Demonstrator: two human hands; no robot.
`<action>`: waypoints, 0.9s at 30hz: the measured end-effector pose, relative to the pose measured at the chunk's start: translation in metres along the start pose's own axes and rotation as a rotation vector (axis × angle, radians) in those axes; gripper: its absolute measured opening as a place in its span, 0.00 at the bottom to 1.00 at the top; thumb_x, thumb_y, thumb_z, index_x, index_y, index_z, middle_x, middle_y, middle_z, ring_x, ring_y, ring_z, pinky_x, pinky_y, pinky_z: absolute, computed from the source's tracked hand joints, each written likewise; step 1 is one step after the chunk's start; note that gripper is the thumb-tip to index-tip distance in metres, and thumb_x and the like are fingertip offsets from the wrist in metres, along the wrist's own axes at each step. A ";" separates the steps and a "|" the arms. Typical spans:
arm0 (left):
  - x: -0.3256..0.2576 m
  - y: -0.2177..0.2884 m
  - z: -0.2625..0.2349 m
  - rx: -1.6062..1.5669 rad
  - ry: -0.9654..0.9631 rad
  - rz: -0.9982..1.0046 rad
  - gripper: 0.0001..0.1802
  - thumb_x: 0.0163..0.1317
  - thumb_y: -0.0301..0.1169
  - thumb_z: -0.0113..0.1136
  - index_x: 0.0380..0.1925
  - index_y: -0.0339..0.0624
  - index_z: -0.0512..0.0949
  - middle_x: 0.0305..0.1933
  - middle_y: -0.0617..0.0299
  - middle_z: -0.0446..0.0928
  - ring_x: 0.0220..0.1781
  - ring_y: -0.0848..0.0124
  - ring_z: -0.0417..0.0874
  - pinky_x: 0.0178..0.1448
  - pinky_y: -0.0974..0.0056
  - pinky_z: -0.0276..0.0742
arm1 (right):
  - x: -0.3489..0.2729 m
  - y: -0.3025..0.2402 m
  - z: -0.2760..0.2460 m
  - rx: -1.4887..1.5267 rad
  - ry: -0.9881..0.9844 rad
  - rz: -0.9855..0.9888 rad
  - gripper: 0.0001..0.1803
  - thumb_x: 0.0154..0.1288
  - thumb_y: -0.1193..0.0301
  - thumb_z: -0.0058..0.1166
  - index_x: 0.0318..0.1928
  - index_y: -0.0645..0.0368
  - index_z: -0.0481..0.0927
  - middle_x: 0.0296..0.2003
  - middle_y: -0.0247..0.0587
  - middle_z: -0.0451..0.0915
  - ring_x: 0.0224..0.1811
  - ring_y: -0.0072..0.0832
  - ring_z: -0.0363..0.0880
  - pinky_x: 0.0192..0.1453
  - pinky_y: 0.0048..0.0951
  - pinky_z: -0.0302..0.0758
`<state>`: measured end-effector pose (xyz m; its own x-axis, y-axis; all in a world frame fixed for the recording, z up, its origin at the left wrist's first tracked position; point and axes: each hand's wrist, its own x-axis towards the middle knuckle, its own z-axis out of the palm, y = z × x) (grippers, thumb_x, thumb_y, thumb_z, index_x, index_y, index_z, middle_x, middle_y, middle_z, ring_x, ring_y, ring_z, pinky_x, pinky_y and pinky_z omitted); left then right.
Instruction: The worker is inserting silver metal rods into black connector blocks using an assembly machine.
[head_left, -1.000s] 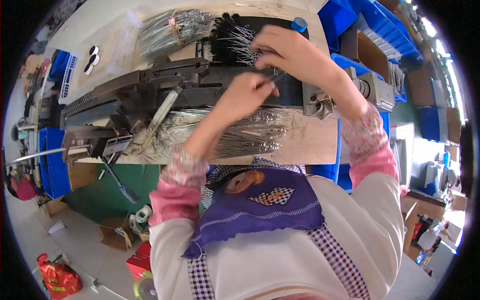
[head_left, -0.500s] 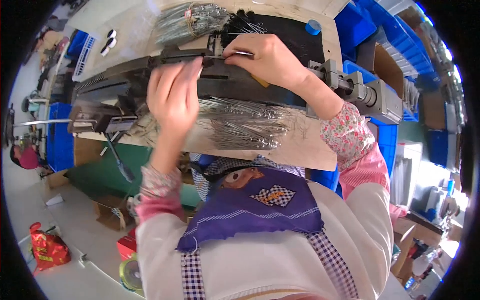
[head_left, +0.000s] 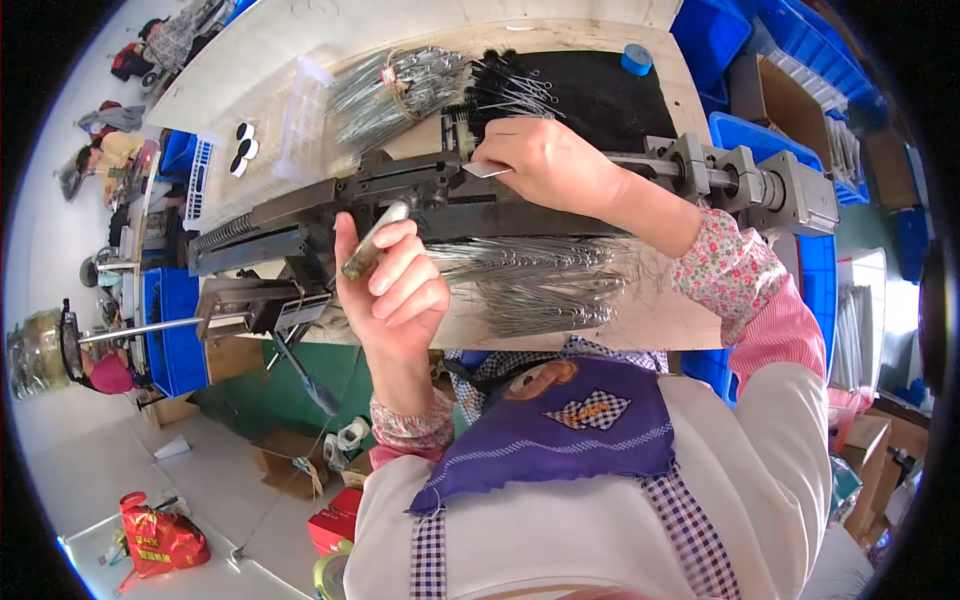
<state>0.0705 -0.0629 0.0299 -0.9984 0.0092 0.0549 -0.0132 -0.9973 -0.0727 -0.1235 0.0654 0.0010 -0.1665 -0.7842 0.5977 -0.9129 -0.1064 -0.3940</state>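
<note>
Bench station, listed left to right.

Blue bin (head_left: pixel 172 330): below the bench's left end, beside a bare steel rod (head_left: pixel 140 330) sticking out sideways.

Machine (head_left: pixel 330 215): long dark metal bed across the bench, toothed rail at its left, grey blocks (head_left: pixel 770 185) at its right end.

Left hand (head_left: pixel 395 290): raised before the machine, fingers curled about a short metal rod (head_left: pixel 373 240), thumb behind; rod tilted, upper tip just by the bed.

Wire bundle (head_left: pixel 395 85): tied, lying on the board behind the machine. Beside it, black brushes (head_left: pixel 505 85) on a dark mat.

Loose wires (head_left: pixel 540 285): thin, heaped on the board's near edge, just right of the left hand.

Right hand (head_left: pixel 545 165): on top of the machine, pinching a small flat metal piece (head_left: pixel 487 170) at its fingertips.

Blue tape roll (head_left: pixel 637 60): far edge of the mat.

Risks, judged: the loose wires lie at the edge and a sleeve could sweep them off; fingers resting on the bed could be nipped should it move; the tilted rod could slip from a light grip.
</note>
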 end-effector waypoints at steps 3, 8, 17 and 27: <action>-0.003 -0.002 -0.001 -0.078 -0.003 0.030 0.21 0.69 0.45 0.48 0.32 0.35 0.71 0.16 0.61 0.69 0.11 0.75 0.66 0.12 0.72 0.60 | 0.007 0.004 -0.003 0.145 -0.028 0.099 0.06 0.55 0.76 0.59 0.34 0.65 0.81 0.28 0.44 0.77 0.32 0.42 0.78 0.38 0.37 0.76; -0.002 -0.004 -0.002 -0.064 0.014 0.055 0.20 0.69 0.45 0.49 0.32 0.35 0.71 0.16 0.62 0.69 0.11 0.75 0.66 0.12 0.73 0.60 | 0.007 0.004 -0.002 0.050 -0.110 0.046 0.08 0.50 0.77 0.54 0.32 0.63 0.82 0.29 0.46 0.78 0.36 0.43 0.79 0.43 0.39 0.77; 0.003 -0.013 0.000 0.070 0.021 0.055 0.27 0.69 0.47 0.49 0.50 0.29 0.70 0.19 0.63 0.68 0.15 0.76 0.66 0.14 0.73 0.62 | 0.024 0.002 -0.021 0.474 -0.248 0.499 0.04 0.53 0.77 0.58 0.31 0.64 0.79 0.26 0.47 0.77 0.33 0.44 0.79 0.40 0.37 0.75; 0.003 -0.012 -0.007 0.150 -0.025 0.051 0.29 0.70 0.50 0.45 0.50 0.30 0.71 0.20 0.62 0.67 0.16 0.75 0.65 0.16 0.72 0.60 | 0.004 -0.008 0.002 -0.079 0.011 -0.122 0.07 0.42 0.80 0.55 0.25 0.63 0.72 0.28 0.41 0.70 0.35 0.40 0.77 0.38 0.37 0.77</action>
<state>0.0677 -0.0499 0.0236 -0.9960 -0.0412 0.0799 0.0471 -0.9962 0.0732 -0.1164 0.0623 0.0048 -0.0564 -0.7619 0.6452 -0.9531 -0.1514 -0.2620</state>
